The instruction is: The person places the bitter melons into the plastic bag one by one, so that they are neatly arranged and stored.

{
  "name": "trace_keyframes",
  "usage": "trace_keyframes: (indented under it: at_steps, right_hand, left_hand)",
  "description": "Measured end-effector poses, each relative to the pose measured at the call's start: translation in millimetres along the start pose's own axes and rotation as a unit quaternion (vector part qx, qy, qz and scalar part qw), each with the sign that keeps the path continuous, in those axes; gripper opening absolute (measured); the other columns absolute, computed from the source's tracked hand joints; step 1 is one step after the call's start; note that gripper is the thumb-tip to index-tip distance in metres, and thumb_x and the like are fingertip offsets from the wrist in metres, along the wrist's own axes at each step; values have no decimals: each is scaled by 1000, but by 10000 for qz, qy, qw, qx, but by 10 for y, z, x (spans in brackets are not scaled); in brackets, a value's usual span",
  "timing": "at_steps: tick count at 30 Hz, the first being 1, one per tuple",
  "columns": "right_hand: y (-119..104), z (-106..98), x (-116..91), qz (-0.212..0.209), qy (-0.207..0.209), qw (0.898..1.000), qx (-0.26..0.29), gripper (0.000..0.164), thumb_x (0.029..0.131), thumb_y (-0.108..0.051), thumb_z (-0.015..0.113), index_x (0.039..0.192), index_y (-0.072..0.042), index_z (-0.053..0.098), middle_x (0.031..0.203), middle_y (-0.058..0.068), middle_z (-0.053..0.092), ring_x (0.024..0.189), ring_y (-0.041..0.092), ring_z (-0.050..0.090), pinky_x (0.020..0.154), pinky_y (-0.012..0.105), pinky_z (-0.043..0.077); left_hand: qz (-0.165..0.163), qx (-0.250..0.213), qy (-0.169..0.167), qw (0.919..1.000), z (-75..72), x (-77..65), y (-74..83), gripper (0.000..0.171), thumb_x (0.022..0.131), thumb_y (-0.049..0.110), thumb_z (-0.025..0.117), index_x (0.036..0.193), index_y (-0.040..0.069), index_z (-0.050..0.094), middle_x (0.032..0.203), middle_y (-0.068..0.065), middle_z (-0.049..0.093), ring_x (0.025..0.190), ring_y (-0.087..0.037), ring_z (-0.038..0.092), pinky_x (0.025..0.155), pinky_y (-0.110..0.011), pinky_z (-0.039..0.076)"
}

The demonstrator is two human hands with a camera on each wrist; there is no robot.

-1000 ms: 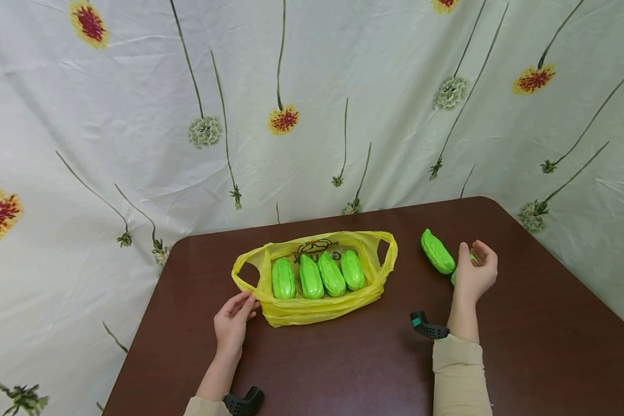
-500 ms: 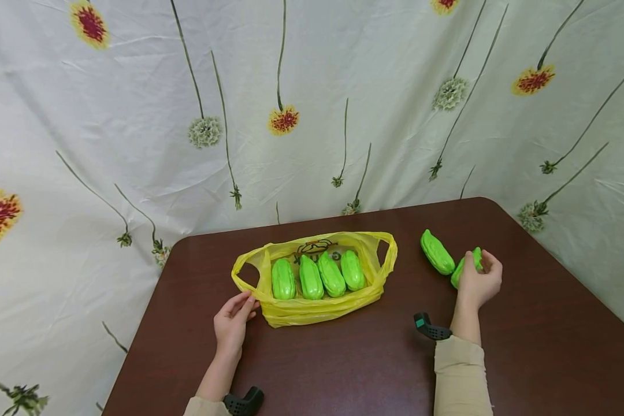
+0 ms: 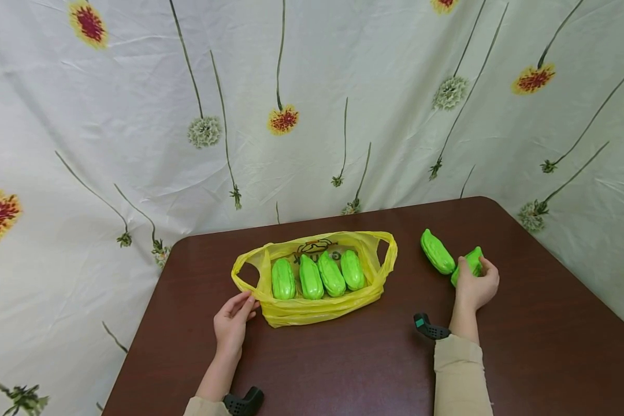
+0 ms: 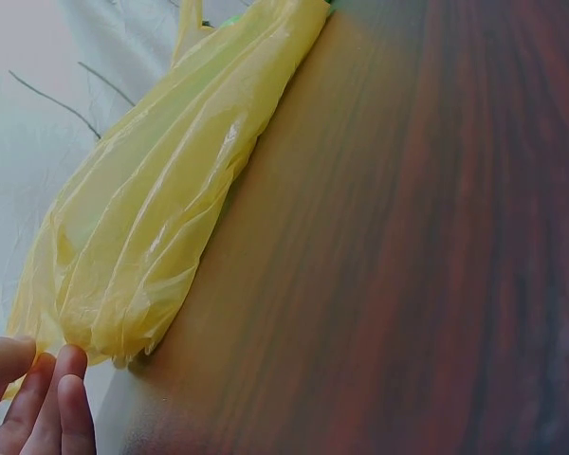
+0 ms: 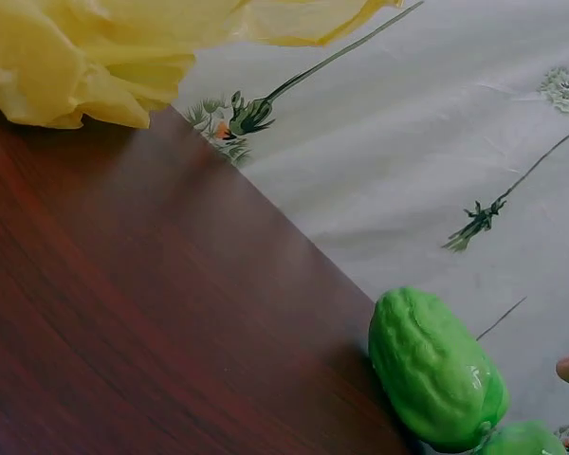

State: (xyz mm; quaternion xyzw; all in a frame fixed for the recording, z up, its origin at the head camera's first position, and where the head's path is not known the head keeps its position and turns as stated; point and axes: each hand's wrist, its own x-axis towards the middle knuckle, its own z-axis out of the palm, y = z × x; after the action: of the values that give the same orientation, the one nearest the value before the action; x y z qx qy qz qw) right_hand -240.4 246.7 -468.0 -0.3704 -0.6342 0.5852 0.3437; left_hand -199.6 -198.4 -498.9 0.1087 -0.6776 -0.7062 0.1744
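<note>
A yellow plastic bag (image 3: 312,312) lies with its mouth spread on the table. Several glossy, ridged green bitter melons (image 3: 311,277) sit in a row inside it. My left hand (image 3: 232,326) pinches the bag's near left edge between thumb and fingers; the left wrist view shows the fingertips (image 4: 71,358) at the gathered plastic. Right of the bag, my right hand (image 3: 476,286) is over another bitter melon (image 3: 467,266), thumb on its left side and fingers curled along its right, partly hiding it. One more bitter melon (image 3: 437,252) lies just left of that hand, end to end with the one under it.
The dark brown wooden table (image 3: 343,364) has rounded far corners. A white cloth with printed flowers (image 3: 312,173) hangs behind it. Black straps with camera mounts (image 3: 430,327) sit on both wrists.
My right hand has come down onto the bitter melon on the right and shifted slightly left, its thumb and fingers now around it. My left hand and the bag stay in place.
</note>
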Motion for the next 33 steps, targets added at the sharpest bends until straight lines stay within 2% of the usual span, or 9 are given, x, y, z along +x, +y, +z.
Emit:
trace_keyframes:
  at_steps: [6,11,24,33]
  right_hand:
    - [27,-5,-3,104,-107,9992,-381,52,81,-15,71,129,-5,53,134,14,44,129,28,33,109,35,25]
    - [25,-16,-4,265,-99,9984,-483,51,82,-9,66,131,-7,52,138,14,39,132,29,28,110,36,24]
    - [-18,-13,-13,149,17,9998,-115,43,85,-16,64,126,-6,56,128,12,46,118,25,43,102,33,34]
    - [-203,35,-120,-282,30,9990,339,41,84,-20,67,122,-8,60,124,7,52,113,19,49,91,27,40]
  left_hand:
    - [6,-13,20,10000,4,5,-13,29,88,10,67,110,-7,64,86,3,68,74,-9,67,64,-21,55]
    - [-22,-17,-20,10000,-1,0,1,29,88,10,66,112,-7,63,87,3,68,75,-8,67,65,-21,55]
    - [1,-21,-22,10000,1,-1,1,30,88,11,66,112,-7,63,86,3,68,76,-9,67,65,-20,55]
    - [11,-27,-8,10000,2,3,-3,31,88,11,67,112,-8,63,87,2,68,76,-11,68,64,-21,55]
